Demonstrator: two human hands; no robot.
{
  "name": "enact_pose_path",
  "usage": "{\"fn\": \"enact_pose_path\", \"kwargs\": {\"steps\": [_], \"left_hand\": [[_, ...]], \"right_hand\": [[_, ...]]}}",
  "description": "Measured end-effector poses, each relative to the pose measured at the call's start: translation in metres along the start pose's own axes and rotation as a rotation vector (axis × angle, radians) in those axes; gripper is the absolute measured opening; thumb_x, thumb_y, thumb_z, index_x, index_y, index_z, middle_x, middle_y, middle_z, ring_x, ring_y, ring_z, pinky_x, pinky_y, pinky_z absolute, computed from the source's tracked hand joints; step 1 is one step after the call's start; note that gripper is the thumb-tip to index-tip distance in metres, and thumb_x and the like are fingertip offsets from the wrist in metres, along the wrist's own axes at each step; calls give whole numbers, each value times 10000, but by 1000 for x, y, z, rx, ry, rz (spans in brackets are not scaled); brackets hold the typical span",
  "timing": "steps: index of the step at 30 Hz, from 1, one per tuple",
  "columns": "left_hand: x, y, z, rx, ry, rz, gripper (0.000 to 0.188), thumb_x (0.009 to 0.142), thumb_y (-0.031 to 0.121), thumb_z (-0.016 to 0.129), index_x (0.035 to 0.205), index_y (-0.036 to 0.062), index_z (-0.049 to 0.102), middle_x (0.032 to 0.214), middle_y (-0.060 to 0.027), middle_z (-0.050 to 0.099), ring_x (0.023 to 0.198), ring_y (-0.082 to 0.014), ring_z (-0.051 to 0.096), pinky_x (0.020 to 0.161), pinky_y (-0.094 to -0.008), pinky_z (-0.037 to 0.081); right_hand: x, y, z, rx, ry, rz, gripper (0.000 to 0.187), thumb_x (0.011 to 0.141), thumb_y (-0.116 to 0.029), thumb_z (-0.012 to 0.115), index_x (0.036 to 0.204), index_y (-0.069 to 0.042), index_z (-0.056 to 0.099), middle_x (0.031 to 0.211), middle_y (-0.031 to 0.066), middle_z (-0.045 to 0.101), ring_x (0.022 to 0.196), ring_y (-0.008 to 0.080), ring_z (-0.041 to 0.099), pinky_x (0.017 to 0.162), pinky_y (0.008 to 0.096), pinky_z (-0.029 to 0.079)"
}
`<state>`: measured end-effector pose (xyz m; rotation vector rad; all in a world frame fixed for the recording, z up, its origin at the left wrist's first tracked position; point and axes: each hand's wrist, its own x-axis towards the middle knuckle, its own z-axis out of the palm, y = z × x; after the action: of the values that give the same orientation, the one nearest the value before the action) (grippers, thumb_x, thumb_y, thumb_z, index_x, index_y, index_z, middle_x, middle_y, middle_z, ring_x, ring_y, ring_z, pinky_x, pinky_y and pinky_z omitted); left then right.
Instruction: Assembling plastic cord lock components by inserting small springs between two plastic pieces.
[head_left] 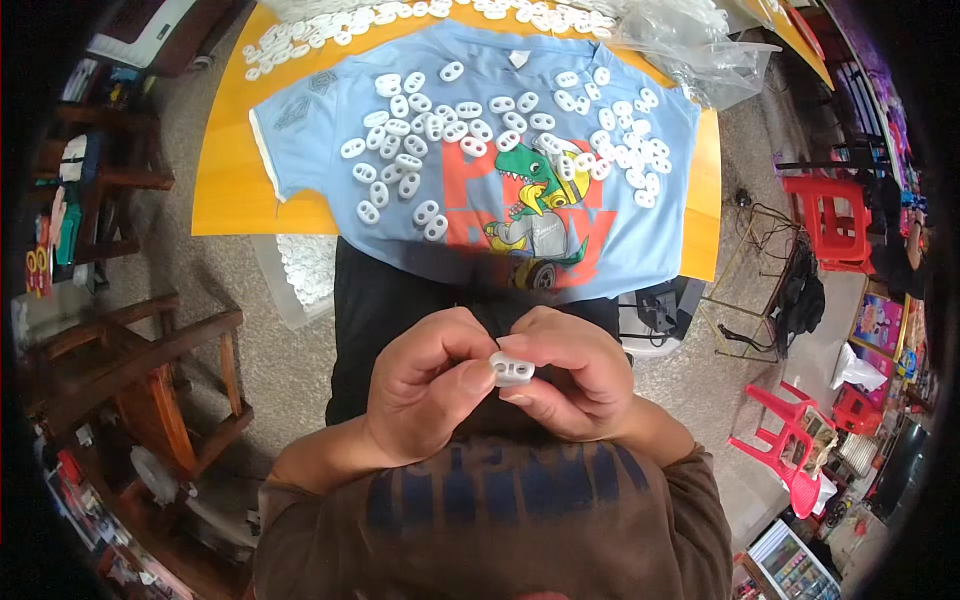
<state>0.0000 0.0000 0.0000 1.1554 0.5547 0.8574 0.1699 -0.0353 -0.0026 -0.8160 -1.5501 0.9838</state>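
Note:
Close in front of my chest, I hold a small white oval plastic piece with two holes (513, 369) between both hands. The thumb and fingers of my left hand (435, 375) pinch its left end. My right hand (575, 370) grips the other end, one finger above it and one below. Beyond my lap a light blue T-shirt (310, 150) with a cartoon dinosaur print lies spread on the table. Many similar white two-hole pieces (480, 130) are scattered over the cloth, in a left cluster and a right cluster.
Under the shirt is a yellow-orange table (225, 190); more white pieces (350, 25) line its far side. A clear plastic bag (690, 50) sits at the far right. A container of white pieces (305, 270) stands below left. Wooden stools (165, 400) and red plastic stools (825, 215) flank me.

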Motion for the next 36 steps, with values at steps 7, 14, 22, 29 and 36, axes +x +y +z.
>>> {"fn": "enact_pose_path", "kwargs": {"steps": [7, 14, 22, 29, 36], "left_hand": [[0, -1, 2, -27, 63, -31, 64, 846, 69, 552, 810, 16, 547, 762, -27, 514, 641, -88, 447, 582, -219, 356], [-16, -9, -38, 251, 457, 225, 64, 770, -35, 526, 799, 21, 517, 734, -61, 509, 622, -141, 464, 556, -254, 385], [-79, -67, -200, 500, 1021, -146, 75, 860, 90, 549, 886, 42, 498, 833, -12, 498, 727, -81, 446, 645, -212, 380], [2, -12, -129, 857, 1061, 282, 304, 872, 47, 508, 1155, -34, 429, 1074, -104, 501, 974, -165, 477, 827, -299, 427], [126, -5, -19, 1300, -338, 466, 319, 787, 220, 617, 1053, 49, 574, 1108, -130, 529, 1046, -314, 499, 885, -450, 374]], "right_hand": [[4, 2, 1, -43, -7, 6, 374, 753, -18, 668, 1093, 17, 519, 889, 116, 604, 671, 233, 550, 602, 326, 429], [14, 12, 0, -157, -32, 42, 415, 685, 25, 688, 1075, 4, 548, 722, 83, 564, 600, 241, 515, 573, 334, 399], [9, 27, -55, -704, 384, 113, 287, 682, 99, 609, 962, 47, 572, 754, 122, 560, 636, 240, 523, 569, 320, 419], [2, 43, -117, -1177, 387, 309, 473, 736, -172, 663, 1137, 22, 506, 1136, 191, 506, 1043, 348, 474, 897, 413, 364], [-6, 34, -144, -1292, 102, 482, 847, 659, -525, 656, 1270, 0, 392, 1326, 173, 384, 1214, 358, 365, 1021, 501, 198]]}}
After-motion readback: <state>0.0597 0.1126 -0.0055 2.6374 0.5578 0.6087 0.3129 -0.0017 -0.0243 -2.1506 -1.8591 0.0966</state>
